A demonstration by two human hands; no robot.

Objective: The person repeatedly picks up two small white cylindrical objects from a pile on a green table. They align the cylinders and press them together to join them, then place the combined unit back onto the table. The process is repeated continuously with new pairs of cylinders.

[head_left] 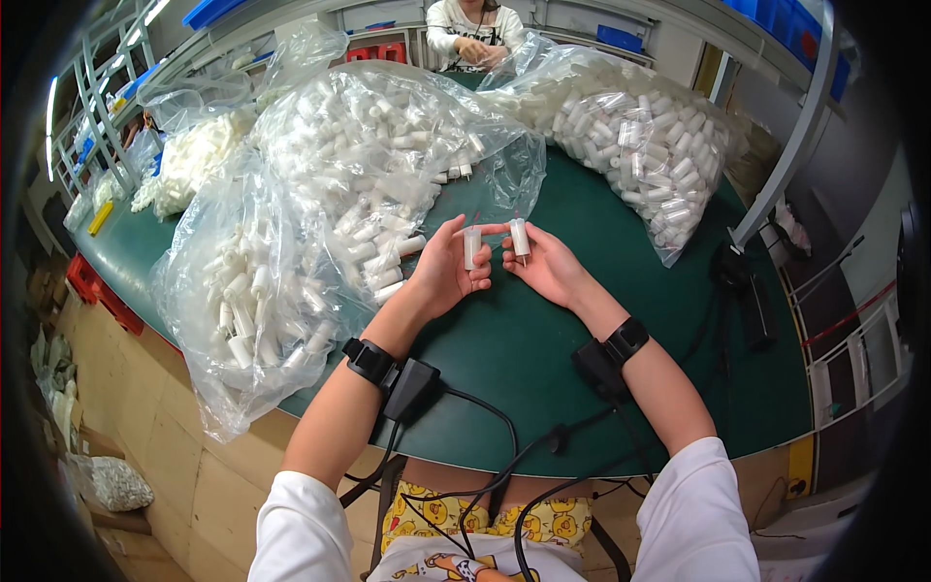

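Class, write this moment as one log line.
left hand: holds white cylinder | right hand: holds another white cylinder | surface: green table | nearby: clear bag

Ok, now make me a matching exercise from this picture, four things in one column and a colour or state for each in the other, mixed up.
1. Left hand
2. Table
3. Straps
4. Shorts

A. Yellow, patterned
B. Holding a tube
C. Black
D. Green

Pairs: 1-B, 2-D, 3-C, 4-A
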